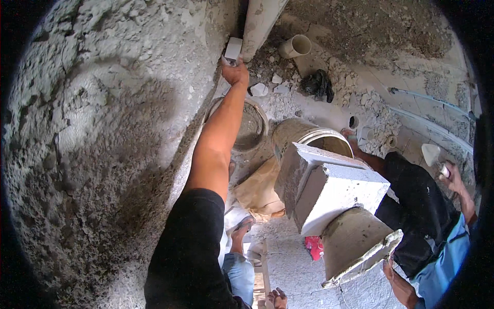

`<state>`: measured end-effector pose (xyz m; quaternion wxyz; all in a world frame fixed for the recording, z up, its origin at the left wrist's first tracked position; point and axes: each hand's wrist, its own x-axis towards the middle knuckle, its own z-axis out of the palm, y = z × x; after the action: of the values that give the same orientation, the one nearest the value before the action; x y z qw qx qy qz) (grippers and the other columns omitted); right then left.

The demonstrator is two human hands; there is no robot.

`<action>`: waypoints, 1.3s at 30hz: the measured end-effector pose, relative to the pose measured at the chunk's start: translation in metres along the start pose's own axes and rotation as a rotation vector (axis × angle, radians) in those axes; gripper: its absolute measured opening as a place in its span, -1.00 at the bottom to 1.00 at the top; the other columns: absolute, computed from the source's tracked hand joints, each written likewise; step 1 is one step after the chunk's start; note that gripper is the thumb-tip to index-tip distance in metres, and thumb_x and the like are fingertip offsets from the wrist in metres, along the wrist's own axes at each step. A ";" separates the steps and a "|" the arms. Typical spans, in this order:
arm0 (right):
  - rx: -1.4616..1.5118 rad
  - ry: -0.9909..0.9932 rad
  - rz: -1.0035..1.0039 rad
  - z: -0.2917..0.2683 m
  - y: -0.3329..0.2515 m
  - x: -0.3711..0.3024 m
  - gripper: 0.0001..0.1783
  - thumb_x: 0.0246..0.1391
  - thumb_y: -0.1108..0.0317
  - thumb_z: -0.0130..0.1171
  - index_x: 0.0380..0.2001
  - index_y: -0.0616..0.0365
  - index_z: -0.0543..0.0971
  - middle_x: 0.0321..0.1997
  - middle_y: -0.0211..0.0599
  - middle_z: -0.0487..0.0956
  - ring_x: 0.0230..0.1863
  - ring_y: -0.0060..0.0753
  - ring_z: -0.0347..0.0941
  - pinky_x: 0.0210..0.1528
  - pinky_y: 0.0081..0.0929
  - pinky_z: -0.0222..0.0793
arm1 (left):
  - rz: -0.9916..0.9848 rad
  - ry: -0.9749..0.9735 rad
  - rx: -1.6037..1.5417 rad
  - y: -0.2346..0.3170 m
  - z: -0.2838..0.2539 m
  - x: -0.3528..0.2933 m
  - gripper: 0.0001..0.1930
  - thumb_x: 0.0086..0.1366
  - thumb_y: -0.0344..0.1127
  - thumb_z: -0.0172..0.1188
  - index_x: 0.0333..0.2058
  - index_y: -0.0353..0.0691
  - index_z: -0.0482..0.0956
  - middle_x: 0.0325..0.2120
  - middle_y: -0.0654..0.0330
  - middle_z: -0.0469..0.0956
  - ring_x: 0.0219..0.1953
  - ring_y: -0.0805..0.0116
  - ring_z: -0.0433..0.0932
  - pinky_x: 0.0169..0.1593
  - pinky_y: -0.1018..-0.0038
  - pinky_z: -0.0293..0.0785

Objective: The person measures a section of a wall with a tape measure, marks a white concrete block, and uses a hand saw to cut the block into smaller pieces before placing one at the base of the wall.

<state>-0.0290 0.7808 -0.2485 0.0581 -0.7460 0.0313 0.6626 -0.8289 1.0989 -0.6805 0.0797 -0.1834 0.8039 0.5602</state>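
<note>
Black sleeve (188, 250) nearest — left hand (236, 73) far out, fingers gripping a white block (233, 47) between wall (103, 129) and pipe (262, 23). Block juts far of them, long axis near-to-far. Right hand (278, 298) well nearer — curled, hold unclear.

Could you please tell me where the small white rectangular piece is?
In the head view, the white rectangular piece is just left of top centre, in the left hand, beside the pale cylindrical pipe.
</note>
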 end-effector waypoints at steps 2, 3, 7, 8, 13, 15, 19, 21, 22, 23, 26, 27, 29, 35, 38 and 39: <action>-0.567 0.265 -0.152 0.047 -0.009 -0.008 -0.40 0.24 0.48 0.10 0.33 0.16 0.24 -0.02 -0.01 0.55 -0.09 -0.15 0.54 -0.18 -0.17 0.61 | 0.063 0.028 0.085 -0.004 -0.011 0.015 -0.21 0.09 -0.35 0.43 0.26 -0.43 0.26 -0.05 -0.21 0.56 -0.04 0.00 0.61 0.00 0.24 0.52; -0.615 0.300 -0.140 0.061 -0.015 -0.011 -0.40 0.24 0.47 0.10 0.33 0.15 0.24 -0.03 -0.02 0.55 -0.09 -0.17 0.54 -0.18 -0.18 0.60 | 0.164 0.083 0.171 -0.012 -0.013 0.019 -0.24 0.10 -0.34 0.43 0.25 -0.41 0.29 -0.05 -0.21 0.57 -0.05 0.01 0.62 -0.02 0.25 0.53; -0.533 0.253 -0.123 0.064 -0.016 -0.009 -0.39 0.23 0.43 0.13 0.32 0.13 0.24 -0.07 -0.09 0.57 -0.11 -0.21 0.54 -0.19 -0.23 0.58 | 0.118 -0.007 -0.020 -0.008 -0.013 0.000 -0.26 0.09 -0.31 0.44 0.22 -0.40 0.34 -0.10 -0.19 0.59 -0.06 0.02 0.62 -0.03 0.26 0.53; -0.532 0.243 -0.113 0.062 -0.016 -0.010 -0.39 0.23 0.42 0.14 0.32 0.12 0.25 -0.08 -0.10 0.57 -0.11 -0.22 0.54 -0.19 -0.24 0.58 | 0.220 0.053 0.020 -0.019 -0.018 -0.001 -0.28 0.10 -0.31 0.44 0.21 -0.41 0.35 -0.12 -0.19 0.60 -0.06 0.02 0.62 -0.03 0.26 0.53; -0.546 0.233 -0.105 0.049 -0.008 -0.006 -0.38 0.21 0.37 0.17 0.32 0.09 0.25 -0.14 -0.18 0.59 -0.14 -0.28 0.54 -0.19 -0.29 0.55 | 0.220 0.049 -0.026 -0.049 -0.023 -0.004 -0.30 0.11 -0.30 0.42 0.19 -0.41 0.36 -0.12 -0.18 0.60 -0.09 0.00 0.63 -0.04 0.25 0.53; -0.611 0.105 -0.160 0.021 -0.007 0.006 -0.38 0.21 0.34 0.18 0.31 0.08 0.27 -0.17 -0.23 0.59 -0.16 -0.31 0.54 -0.21 -0.32 0.54 | 0.313 0.064 0.057 -0.069 -0.039 0.019 -0.32 0.13 -0.32 0.40 0.20 -0.41 0.35 -0.11 -0.16 0.60 -0.11 0.03 0.64 -0.05 0.27 0.53; -0.633 -0.054 -0.331 0.000 0.009 0.013 -0.42 0.21 0.29 0.20 0.26 0.05 0.32 -0.24 -0.32 0.59 -0.22 -0.39 0.54 -0.26 -0.40 0.52 | 0.147 -0.096 -0.054 -0.061 -0.045 -0.018 -0.28 0.13 -0.30 0.41 0.22 -0.43 0.32 -0.08 -0.15 0.59 -0.07 0.06 0.62 -0.04 0.28 0.52; -0.519 0.022 -0.259 0.013 0.006 0.008 -0.45 0.22 0.25 0.21 0.24 0.03 0.33 -0.22 -0.32 0.58 -0.21 -0.41 0.53 -0.24 -0.42 0.53 | 0.136 -0.079 0.000 -0.059 -0.050 -0.025 -0.28 0.13 -0.28 0.41 0.21 -0.46 0.31 -0.07 -0.16 0.58 -0.04 0.09 0.60 -0.03 0.28 0.52; -0.467 0.053 -0.218 0.022 0.001 0.006 -0.46 0.22 0.23 0.21 0.23 0.01 0.34 -0.20 -0.33 0.57 -0.21 -0.42 0.53 -0.24 -0.42 0.54 | 0.140 -0.074 0.002 -0.065 -0.052 -0.022 -0.28 0.13 -0.28 0.41 0.21 -0.46 0.31 -0.07 -0.16 0.58 -0.04 0.09 0.60 -0.03 0.28 0.52; -0.413 0.084 -0.179 0.031 -0.004 0.004 -0.47 0.22 0.21 0.21 0.21 0.00 0.35 -0.19 -0.33 0.57 -0.20 -0.44 0.53 -0.23 -0.43 0.55 | 0.137 -0.032 -0.049 -0.071 -0.054 -0.019 -0.29 0.14 -0.28 0.40 0.19 -0.47 0.32 -0.08 -0.16 0.58 -0.04 0.09 0.60 -0.03 0.28 0.52; -0.413 0.135 -0.126 0.052 -0.016 -0.004 -0.45 0.23 0.20 0.21 0.23 -0.01 0.33 -0.15 -0.32 0.56 -0.17 -0.43 0.52 -0.22 -0.43 0.55 | 0.140 0.017 -0.132 -0.073 -0.047 -0.010 -0.33 0.15 -0.28 0.40 0.16 -0.49 0.35 -0.09 -0.15 0.59 -0.05 0.10 0.60 -0.03 0.28 0.51; -0.427 0.134 -0.117 0.054 -0.018 -0.005 -0.45 0.23 0.20 0.21 0.24 -0.01 0.33 -0.14 -0.32 0.55 -0.16 -0.43 0.52 -0.21 -0.43 0.55 | 0.152 0.029 -0.164 -0.070 -0.043 -0.005 -0.35 0.15 -0.28 0.39 0.15 -0.48 0.37 -0.09 -0.15 0.59 -0.07 0.10 0.60 -0.03 0.28 0.51; -0.433 0.146 -0.117 0.060 -0.016 -0.008 -0.43 0.23 0.19 0.21 0.25 -0.01 0.31 -0.11 -0.31 0.55 -0.14 -0.42 0.51 -0.20 -0.43 0.56 | 0.153 0.019 -0.159 -0.051 -0.029 -0.006 -0.33 0.15 -0.28 0.40 0.16 -0.49 0.36 -0.08 -0.15 0.59 -0.07 0.10 0.60 -0.03 0.28 0.51; -0.435 0.137 -0.098 0.069 -0.019 -0.012 -0.39 0.23 0.18 0.21 0.29 -0.03 0.28 -0.04 -0.30 0.52 -0.08 -0.41 0.50 -0.17 -0.43 0.57 | 0.213 0.103 -0.042 -0.007 -0.006 0.000 -0.31 0.16 -0.35 0.40 0.22 -0.45 0.33 -0.10 -0.13 0.61 -0.10 0.11 0.60 -0.05 0.28 0.50; -0.434 0.127 -0.091 0.072 -0.020 -0.012 -0.37 0.23 0.17 0.20 0.30 -0.04 0.26 0.00 -0.29 0.51 -0.05 -0.40 0.49 -0.16 -0.42 0.57 | 0.221 0.081 -0.192 -0.005 -0.002 0.001 -0.30 0.16 -0.30 0.40 0.22 -0.46 0.33 -0.11 -0.17 0.61 -0.10 0.09 0.61 -0.03 0.28 0.50; -0.429 0.121 -0.089 0.073 -0.021 -0.014 -0.36 0.23 0.17 0.20 0.31 -0.04 0.25 0.02 -0.28 0.51 -0.04 -0.40 0.49 -0.15 -0.42 0.57 | 0.225 0.080 -0.137 -0.006 -0.003 0.002 -0.28 0.15 -0.27 0.41 0.21 -0.49 0.33 -0.11 -0.20 0.61 -0.08 0.05 0.61 -0.02 0.27 0.50</action>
<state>-0.0996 0.8102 -0.2420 -0.0748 -0.7804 -0.1399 0.6049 -0.8280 1.0939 -0.6855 -0.0286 -0.1193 0.7818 0.6114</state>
